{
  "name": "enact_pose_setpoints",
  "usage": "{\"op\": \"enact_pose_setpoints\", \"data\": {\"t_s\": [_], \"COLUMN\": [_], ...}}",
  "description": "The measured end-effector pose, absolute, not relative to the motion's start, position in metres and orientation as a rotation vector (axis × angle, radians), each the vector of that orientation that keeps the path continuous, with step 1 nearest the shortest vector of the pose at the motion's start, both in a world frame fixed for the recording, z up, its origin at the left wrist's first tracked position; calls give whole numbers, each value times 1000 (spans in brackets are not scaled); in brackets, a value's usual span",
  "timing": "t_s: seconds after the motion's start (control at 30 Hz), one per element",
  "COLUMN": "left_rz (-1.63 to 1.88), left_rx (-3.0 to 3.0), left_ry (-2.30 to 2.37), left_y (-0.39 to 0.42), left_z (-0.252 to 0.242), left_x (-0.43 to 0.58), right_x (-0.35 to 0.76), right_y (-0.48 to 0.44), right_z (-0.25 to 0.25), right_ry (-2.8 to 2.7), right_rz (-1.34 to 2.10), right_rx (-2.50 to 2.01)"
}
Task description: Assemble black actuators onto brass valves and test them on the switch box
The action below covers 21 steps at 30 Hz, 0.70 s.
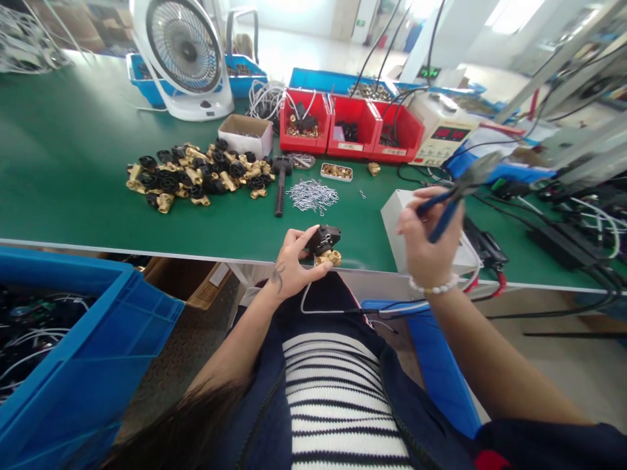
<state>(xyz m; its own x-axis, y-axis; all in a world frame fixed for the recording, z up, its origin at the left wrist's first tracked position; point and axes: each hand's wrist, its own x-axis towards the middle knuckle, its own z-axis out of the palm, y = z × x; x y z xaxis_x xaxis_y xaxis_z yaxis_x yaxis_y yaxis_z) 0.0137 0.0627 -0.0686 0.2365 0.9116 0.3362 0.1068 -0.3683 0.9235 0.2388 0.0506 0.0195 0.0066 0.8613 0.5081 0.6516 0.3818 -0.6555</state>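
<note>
My left hand [292, 264] is closed around a brass valve with a black actuator housing [325, 243] at the table's front edge. A pale cable hangs from that valve down over my lap. Raised above a white box [398, 225], my right hand [434, 238] grips blue-handled pliers [453, 196], their jaws pointing up and to the right, slightly blurred. Beyond the valve lies a heap of small silver clips [312, 196], with one loose clip [362, 194] to its right. A black hammer [281, 186] rests left of the heap.
Many brass fittings with black caps [196, 173] are piled at left, near a white fan [189, 59]. Red bins [353, 145], a small tray of brass parts [336, 172] and a power supply [438, 134] stand behind. A blue crate [108, 333] sits lower left; cables crowd the right.
</note>
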Motion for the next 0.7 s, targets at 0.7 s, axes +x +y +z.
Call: {"op": "enact_pose_setpoints", "data": {"t_s": [0.7], "left_rz": [1225], "left_rx": [1633], "left_ry": [895], "left_y": [66], "left_z": [-73], "left_x": [11], "right_x": [247], "right_y": [62], "right_z": [16], "right_ry": [-1589], "right_rz": [-79], "right_rx": [-1142]}}
